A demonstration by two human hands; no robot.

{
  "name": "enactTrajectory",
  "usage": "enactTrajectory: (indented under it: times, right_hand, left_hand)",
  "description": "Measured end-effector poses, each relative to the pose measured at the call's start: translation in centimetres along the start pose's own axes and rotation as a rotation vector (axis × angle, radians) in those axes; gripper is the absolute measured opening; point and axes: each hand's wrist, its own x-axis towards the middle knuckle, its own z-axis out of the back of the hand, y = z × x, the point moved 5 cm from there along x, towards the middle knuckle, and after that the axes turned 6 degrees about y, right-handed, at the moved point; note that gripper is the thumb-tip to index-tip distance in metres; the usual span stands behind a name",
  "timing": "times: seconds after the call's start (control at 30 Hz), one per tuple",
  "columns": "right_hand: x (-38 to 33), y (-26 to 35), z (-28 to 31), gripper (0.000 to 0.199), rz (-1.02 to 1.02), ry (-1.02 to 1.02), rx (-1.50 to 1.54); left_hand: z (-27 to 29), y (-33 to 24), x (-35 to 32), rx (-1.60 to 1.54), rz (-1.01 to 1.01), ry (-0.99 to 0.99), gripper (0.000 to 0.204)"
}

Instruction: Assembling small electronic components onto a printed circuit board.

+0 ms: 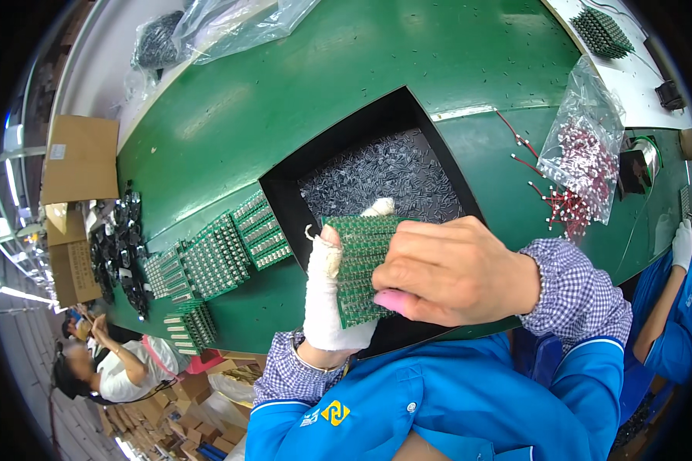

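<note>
Green circuit board [359, 265] — in both hands

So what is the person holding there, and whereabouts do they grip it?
A green circuit board: left hand at its left edge, right hand over its right side.

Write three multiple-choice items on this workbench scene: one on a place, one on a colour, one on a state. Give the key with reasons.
1. Where is the black tray of small parts?
A. sunk in the green table
B. on the floor
C. on a shelf

2. What colour is the circuit board in hand?
A. red
B. green
C. white

3. How is that board held?
A. lying free on the table
B. by one hand
C. between the left hand and right hand

Key: 1 A, the tabletop surrounds it; 2 B, it is plainly green; 3 C, both hands grip it.
</note>
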Motion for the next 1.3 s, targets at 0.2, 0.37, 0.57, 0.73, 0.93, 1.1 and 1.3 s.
enactTrajectory:
  times: [0.2,0.37,0.57,0.73,0.93,1.1,1.3]
  right_hand:
    - [0.3,0.2,0.1,0.021,0.004,-0.022,0.011]
    - [-0.4,-0.5,0.6,0.019,-0.03,-0.001,0.086]
    - [-0.3,-0.2,-0.1,0.016,-0.014,0.029,-0.039]
    - [-0.2,-0.2,0.1,0.017,-0.036,0.074,0.0]
    - [-0.4,0.2,0.1,0.017,0.007,0.069,-0.095]
    - [-0.3,0.3,0.0,0.016,0.014,0.077,-0.134]
    - [0.1,1.0,-0.4,0.013,0.088,0.035,-0.298]
  left_hand:
    - [0.1,0.2,-0.1,0.022,0.009,-0.123,0.061]
    - [0.2,-0.8,0.3,-0.075,-0.014,-0.011,0.062]
    - [0.0,-1.1,0.2,-0.046,-0.096,0.075,0.061]
    - [-0.2,-0.7,0.1,0.094,-0.07,-0.048,0.061]
    - [0.4,-0.3,0.3,0.015,-0.049,-0.067,0.06]
    - [0.3,-0.4,0.3,-0.022,-0.062,-0.009,0.059]
    - [0.2,-0.1,0.3,-0.073,-0.035,0.019,0.059]
